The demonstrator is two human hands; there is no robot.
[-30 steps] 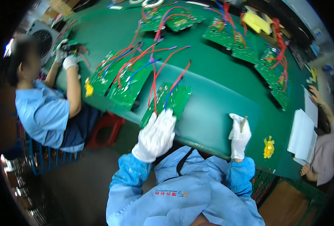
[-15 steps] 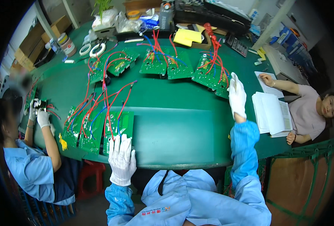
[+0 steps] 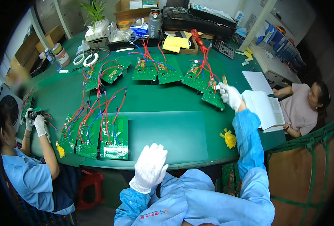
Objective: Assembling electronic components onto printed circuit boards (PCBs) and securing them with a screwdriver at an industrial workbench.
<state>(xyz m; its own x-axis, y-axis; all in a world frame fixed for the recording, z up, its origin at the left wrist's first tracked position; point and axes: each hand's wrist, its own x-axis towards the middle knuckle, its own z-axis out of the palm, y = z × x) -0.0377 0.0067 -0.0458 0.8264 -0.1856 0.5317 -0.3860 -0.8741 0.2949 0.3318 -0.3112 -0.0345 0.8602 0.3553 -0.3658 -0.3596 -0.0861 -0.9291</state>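
My right hand (image 3: pixel 230 97), in a white glove, is closed around a slim tan stick-like thing (image 3: pixel 224 79) that points up; its exact kind is unclear. That hand is at the right end of a green circuit board (image 3: pixel 213 99) with red wires. My left hand (image 3: pixel 150 168), also gloved, is over the table's front edge with its fingers stretched out and nothing in it. To its left, several green circuit boards (image 3: pixel 114 151) with red and blue wires stand in a row. More wired boards (image 3: pixel 170 71) lie along the far side.
A yellow bundle (image 3: pixel 228 138) lies by my right sleeve, another yellow piece (image 3: pixel 60 150) at the left. Papers (image 3: pixel 263 109) and a seated person (image 3: pixel 304 103) are at the right. A co-worker (image 3: pixel 27 165) handles a part at the left. A calculator (image 3: pixel 224 48) and tape rolls (image 3: pixel 90 59) are farther back.
My left hand has left the near circuit board and come right and nearer to me. My right hand has gone from outstretched to closed, with the tan stick now showing. The view has shifted slightly.
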